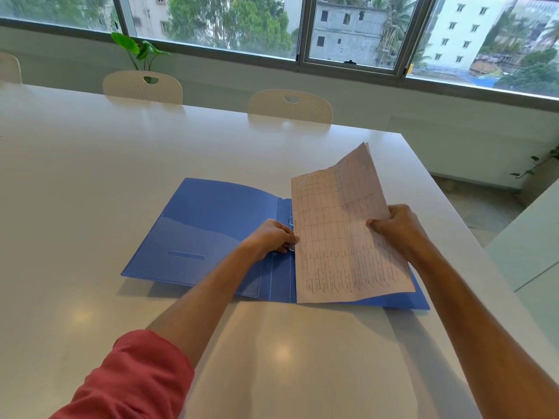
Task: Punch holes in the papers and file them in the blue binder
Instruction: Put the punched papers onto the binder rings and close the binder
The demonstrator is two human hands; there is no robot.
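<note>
The blue binder (205, 231) lies open on the white table, its metal rings (291, 221) at the spine. Printed papers (335, 237) with a grid of text stand over the binder's right half, their left edge at the rings and their right side lifted and bent upward. My left hand (272, 238) is at the rings, fingers curled and pinching the papers' left edge beside the lower ring. My right hand (396, 228) grips the papers' right edge, thumb on the front. No hole punch is in view.
The white table (121, 164) stretches far to the left and front. Its right edge (447, 207) runs close to the binder. Two white chairs (290, 105) stand at the far side under a window. A second white surface (532, 246) lies to the right.
</note>
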